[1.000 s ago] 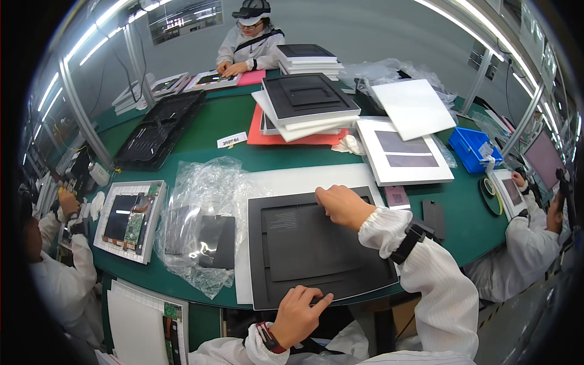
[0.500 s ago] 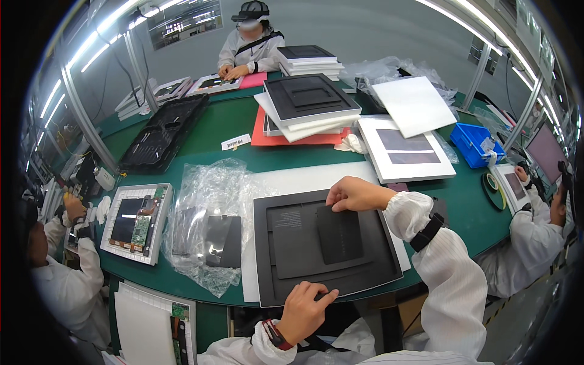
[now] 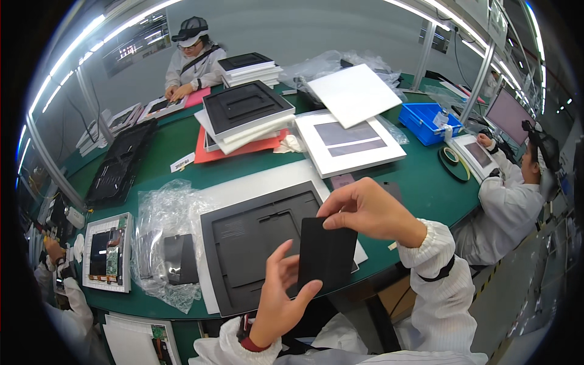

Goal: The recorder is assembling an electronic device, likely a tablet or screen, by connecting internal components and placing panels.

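A thin black rectangular panel [image 3: 327, 258] hangs upright over the right side of a black recessed tray [image 3: 226, 286]. My right hand [image 3: 371, 213] pinches its top edge between thumb and fingers. At the panel's lower left is my left hand [image 3: 283, 298], open, its thumb and fingers spread around that edge; whether it touches the panel I cannot tell. The tray, with a white outer side, rests on a white foam sheet [image 3: 274, 177]. Part of its right side is hidden by the panel and my hands.
Left of the tray lies clear plastic wrap [image 3: 161, 213] with a dark plate, then a frame with circuit boards [image 3: 108, 252]. Beyond are stacked trays [image 3: 249, 103], a white framed panel [image 3: 353, 146], a blue bin [image 3: 426, 123] and tape rolls [image 3: 453, 164]. Co-workers sit around the green table.
My right hand has lifted the black panel off the tray and turned it upright. My left hand has risen from the tray's front edge to the panel, fingers spreading. The view has swung right.
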The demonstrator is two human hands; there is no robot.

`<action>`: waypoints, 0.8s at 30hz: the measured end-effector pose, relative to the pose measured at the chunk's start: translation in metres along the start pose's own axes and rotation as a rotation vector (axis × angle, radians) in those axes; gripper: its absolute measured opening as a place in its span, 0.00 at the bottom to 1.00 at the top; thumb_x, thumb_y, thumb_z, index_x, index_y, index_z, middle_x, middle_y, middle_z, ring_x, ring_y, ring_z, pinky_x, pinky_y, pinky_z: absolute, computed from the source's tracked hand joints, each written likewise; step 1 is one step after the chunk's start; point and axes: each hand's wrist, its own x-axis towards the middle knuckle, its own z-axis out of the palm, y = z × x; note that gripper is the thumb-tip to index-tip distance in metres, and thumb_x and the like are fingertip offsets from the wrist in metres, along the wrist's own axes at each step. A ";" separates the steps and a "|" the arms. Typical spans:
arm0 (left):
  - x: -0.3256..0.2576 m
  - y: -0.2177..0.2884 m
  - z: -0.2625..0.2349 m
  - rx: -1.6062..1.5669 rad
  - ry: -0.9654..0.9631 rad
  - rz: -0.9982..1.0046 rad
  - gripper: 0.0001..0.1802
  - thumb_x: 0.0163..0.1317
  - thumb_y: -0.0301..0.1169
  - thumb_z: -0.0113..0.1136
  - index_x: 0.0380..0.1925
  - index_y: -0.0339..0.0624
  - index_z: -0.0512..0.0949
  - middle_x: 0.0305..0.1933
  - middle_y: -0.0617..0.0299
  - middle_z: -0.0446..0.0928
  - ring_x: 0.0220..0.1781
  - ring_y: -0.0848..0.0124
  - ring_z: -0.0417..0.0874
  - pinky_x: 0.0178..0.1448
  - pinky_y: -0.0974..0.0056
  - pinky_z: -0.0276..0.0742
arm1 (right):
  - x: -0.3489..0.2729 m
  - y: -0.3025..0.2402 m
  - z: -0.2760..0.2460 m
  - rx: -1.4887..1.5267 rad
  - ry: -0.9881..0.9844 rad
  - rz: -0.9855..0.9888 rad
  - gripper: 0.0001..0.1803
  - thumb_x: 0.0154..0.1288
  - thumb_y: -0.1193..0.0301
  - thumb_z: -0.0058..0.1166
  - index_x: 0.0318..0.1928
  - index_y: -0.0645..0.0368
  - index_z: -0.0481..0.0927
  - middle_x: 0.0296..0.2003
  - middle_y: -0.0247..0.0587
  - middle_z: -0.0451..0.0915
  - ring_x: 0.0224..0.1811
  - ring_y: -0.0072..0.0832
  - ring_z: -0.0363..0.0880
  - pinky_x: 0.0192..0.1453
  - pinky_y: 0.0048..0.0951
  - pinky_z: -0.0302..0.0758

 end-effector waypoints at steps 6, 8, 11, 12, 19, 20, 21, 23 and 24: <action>0.038 0.008 0.025 -0.193 -0.351 -0.513 0.18 0.65 0.25 0.53 0.52 0.30 0.65 0.46 0.51 0.76 0.40 0.67 0.82 0.32 0.67 0.86 | -0.032 0.070 -0.033 0.258 0.395 0.120 0.10 0.62 0.69 0.56 0.36 0.65 0.82 0.28 0.36 0.82 0.30 0.20 0.80 0.34 0.19 0.78; 0.049 0.005 0.034 -0.296 -0.313 -0.599 0.18 0.65 0.28 0.54 0.53 0.35 0.66 0.47 0.55 0.76 0.43 0.67 0.81 0.36 0.63 0.85 | -0.060 0.128 -0.049 -0.184 0.618 0.249 0.14 0.60 0.65 0.58 0.32 0.66 0.80 0.27 0.48 0.81 0.27 0.37 0.82 0.33 0.29 0.78; 0.064 -0.011 0.054 -0.288 -0.315 -0.651 0.15 0.66 0.27 0.51 0.52 0.36 0.66 0.49 0.55 0.74 0.45 0.66 0.80 0.42 0.62 0.85 | -0.080 0.195 -0.021 -0.581 0.614 0.332 0.15 0.59 0.64 0.59 0.29 0.65 0.79 0.26 0.54 0.80 0.28 0.48 0.80 0.33 0.40 0.77; 0.070 -0.016 0.064 -0.282 -0.339 -0.684 0.15 0.67 0.25 0.50 0.52 0.35 0.65 0.50 0.54 0.74 0.47 0.65 0.80 0.44 0.61 0.85 | -0.083 0.201 -0.015 -0.752 0.601 0.387 0.15 0.58 0.64 0.58 0.27 0.65 0.78 0.25 0.56 0.79 0.29 0.52 0.79 0.33 0.45 0.76; 0.067 -0.069 0.126 -0.156 -0.402 -0.807 0.18 0.64 0.17 0.44 0.55 0.29 0.60 0.52 0.49 0.69 0.49 0.59 0.78 0.49 0.58 0.84 | -0.076 0.203 -0.015 -0.623 0.629 0.501 0.14 0.54 0.64 0.58 0.24 0.64 0.80 0.21 0.51 0.80 0.27 0.49 0.80 0.36 0.43 0.76; 0.066 -0.073 0.132 -0.140 -0.423 -0.824 0.19 0.64 0.17 0.43 0.55 0.29 0.59 0.52 0.49 0.69 0.49 0.59 0.78 0.49 0.59 0.84 | -0.077 0.203 -0.017 -0.588 0.646 0.532 0.14 0.53 0.64 0.59 0.23 0.64 0.80 0.20 0.51 0.79 0.27 0.49 0.80 0.36 0.41 0.76; 0.064 -0.075 0.136 -0.120 -0.409 -0.812 0.19 0.64 0.17 0.43 0.55 0.30 0.59 0.52 0.49 0.69 0.50 0.59 0.78 0.49 0.59 0.84 | -0.079 0.203 -0.019 -0.553 0.662 0.562 0.15 0.51 0.63 0.59 0.22 0.64 0.80 0.20 0.52 0.79 0.27 0.49 0.80 0.36 0.40 0.76; 0.064 -0.073 0.142 -0.117 -0.422 -0.805 0.18 0.64 0.17 0.42 0.54 0.30 0.60 0.52 0.49 0.69 0.49 0.59 0.79 0.49 0.60 0.84 | -0.083 0.206 -0.022 -0.470 0.723 0.543 0.15 0.51 0.62 0.59 0.20 0.64 0.81 0.19 0.52 0.79 0.25 0.47 0.80 0.34 0.38 0.76; 0.063 -0.072 0.143 -0.114 -0.429 -0.798 0.17 0.64 0.17 0.42 0.54 0.31 0.61 0.51 0.49 0.70 0.48 0.59 0.79 0.49 0.61 0.84 | -0.084 0.207 -0.023 -0.385 0.779 0.520 0.16 0.50 0.62 0.59 0.19 0.64 0.81 0.17 0.52 0.78 0.23 0.46 0.80 0.32 0.36 0.76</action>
